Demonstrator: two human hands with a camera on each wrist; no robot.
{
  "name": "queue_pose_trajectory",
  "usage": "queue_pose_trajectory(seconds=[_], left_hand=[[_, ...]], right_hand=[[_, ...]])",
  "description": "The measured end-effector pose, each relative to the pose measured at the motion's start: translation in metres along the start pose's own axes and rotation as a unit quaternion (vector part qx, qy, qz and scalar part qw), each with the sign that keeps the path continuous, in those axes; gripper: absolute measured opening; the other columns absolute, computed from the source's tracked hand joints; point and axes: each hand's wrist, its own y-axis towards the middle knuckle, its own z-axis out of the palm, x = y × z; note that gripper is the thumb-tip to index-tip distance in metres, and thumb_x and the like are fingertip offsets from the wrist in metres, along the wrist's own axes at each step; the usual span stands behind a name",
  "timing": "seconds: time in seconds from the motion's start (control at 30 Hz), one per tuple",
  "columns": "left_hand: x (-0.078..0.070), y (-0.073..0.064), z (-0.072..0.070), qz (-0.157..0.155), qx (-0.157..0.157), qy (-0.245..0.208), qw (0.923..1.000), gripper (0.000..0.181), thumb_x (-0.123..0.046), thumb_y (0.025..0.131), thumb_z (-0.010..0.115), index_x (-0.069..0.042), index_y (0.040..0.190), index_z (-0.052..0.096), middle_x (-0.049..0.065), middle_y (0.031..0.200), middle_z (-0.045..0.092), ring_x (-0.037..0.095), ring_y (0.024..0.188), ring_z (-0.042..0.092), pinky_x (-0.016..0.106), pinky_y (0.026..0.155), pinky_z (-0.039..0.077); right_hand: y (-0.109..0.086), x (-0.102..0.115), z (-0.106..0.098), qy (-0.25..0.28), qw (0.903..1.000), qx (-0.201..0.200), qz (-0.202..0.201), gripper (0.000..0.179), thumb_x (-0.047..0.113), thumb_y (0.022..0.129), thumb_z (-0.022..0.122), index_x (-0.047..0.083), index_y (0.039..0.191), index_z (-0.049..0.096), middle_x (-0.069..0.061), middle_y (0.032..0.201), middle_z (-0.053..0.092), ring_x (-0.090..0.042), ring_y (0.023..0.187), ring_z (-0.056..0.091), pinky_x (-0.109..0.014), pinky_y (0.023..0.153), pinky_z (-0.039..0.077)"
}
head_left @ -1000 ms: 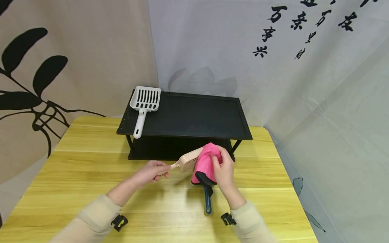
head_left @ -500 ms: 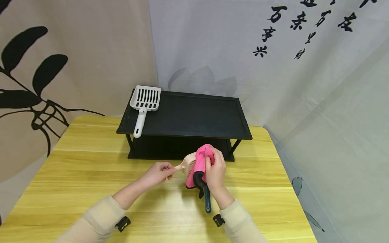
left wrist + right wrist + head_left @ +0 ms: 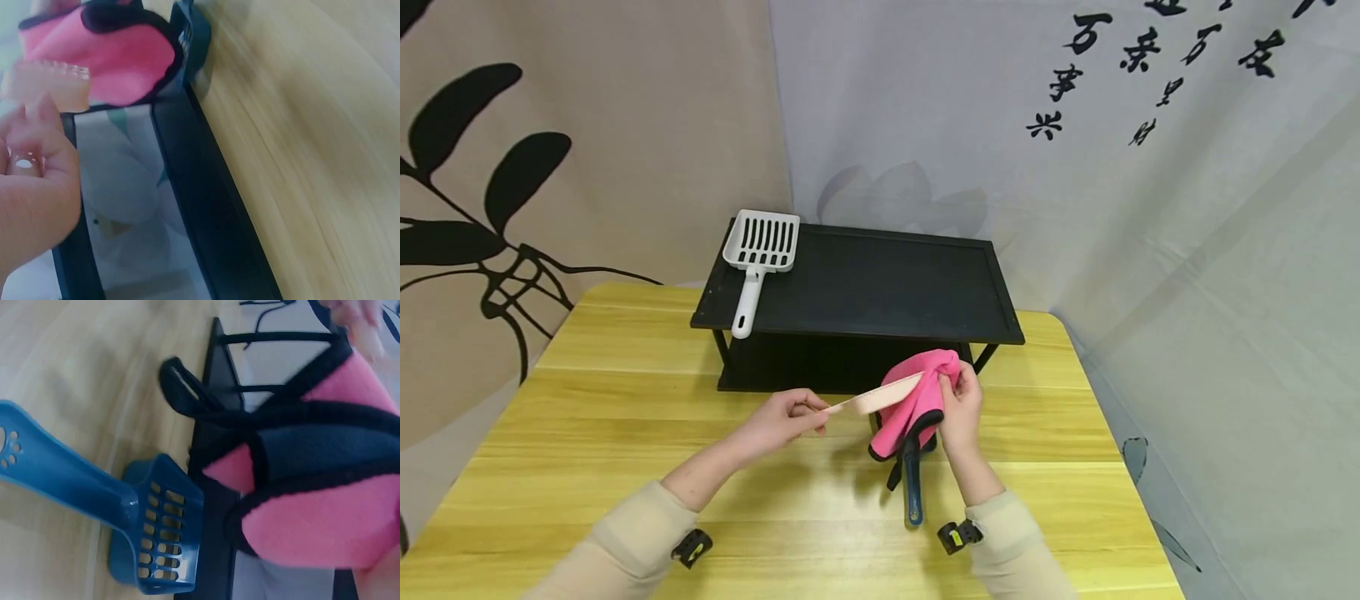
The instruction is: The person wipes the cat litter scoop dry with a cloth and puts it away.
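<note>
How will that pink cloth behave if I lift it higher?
The pink cloth is probably floppy, since it droops in folds from the right hand. Its black loop sticks out, so it might snag.

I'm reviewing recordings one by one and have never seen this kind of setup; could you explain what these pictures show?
There is no machine here, just a person's two bare hands. The wide picture comes from a camera on the head; the two closer ones come from cameras on the left and right wrists. On the wooden table stands a black rack with a white scoop on top. A blue scoop lies in front of it. The left hand holds a beige scoop by its handle; the right hand holds a black-edged pink cloth at its other end.
</note>
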Motion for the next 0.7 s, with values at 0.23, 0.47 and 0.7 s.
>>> queue_pose_trajectory(seconds=[0.23, 0.47, 0.7], left_hand=[[0.008, 0.003, -0.013, 0.045, 0.045, -0.037, 0.9973, 0.035, -0.029, 0.093, 0.058, 0.001, 0.111, 0.059, -0.006, 0.082, 0.066, 0.006, 0.053, 0.037, 0.020, 0.046, 0.029], [0.006, 0.004, -0.016, 0.037, 0.092, -0.026, 0.9948, 0.031, -0.018, 0.088, 0.065, 0.004, 0.110, 0.063, -0.002, 0.078, 0.061, 0.005, 0.050, 0.036, 0.019, 0.045, 0.029], [0.002, 0.004, -0.018, 0.041, 0.129, 0.008, 0.9907, 0.031, -0.024, 0.095, 0.055, 0.003, 0.105, 0.065, -0.003, 0.064, 0.046, 0.005, 0.052, 0.039, 0.017, 0.047, 0.030]], right_hand=[[0.009, 0.002, -0.015, 0.110, 0.9862, 0.049, 0.114, 0.012, -0.002, 0.094, 0.045, 0.004, 0.100, 0.053, 0.005, 0.079, 0.055, -0.002, 0.069, 0.052, -0.012, 0.060, 0.047], [0.009, 0.016, -0.019, 0.140, 0.9632, 0.148, 0.175, 0.014, 0.006, 0.097, 0.041, 0.004, 0.107, 0.050, 0.007, 0.082, 0.059, 0.000, 0.072, 0.056, -0.013, 0.065, 0.049], [0.005, 0.025, -0.016, 0.138, 0.9251, 0.304, 0.180, 0.012, 0.017, 0.098, 0.045, 0.017, 0.104, 0.056, 0.010, 0.082, 0.060, 0.000, 0.072, 0.057, -0.015, 0.067, 0.049]])
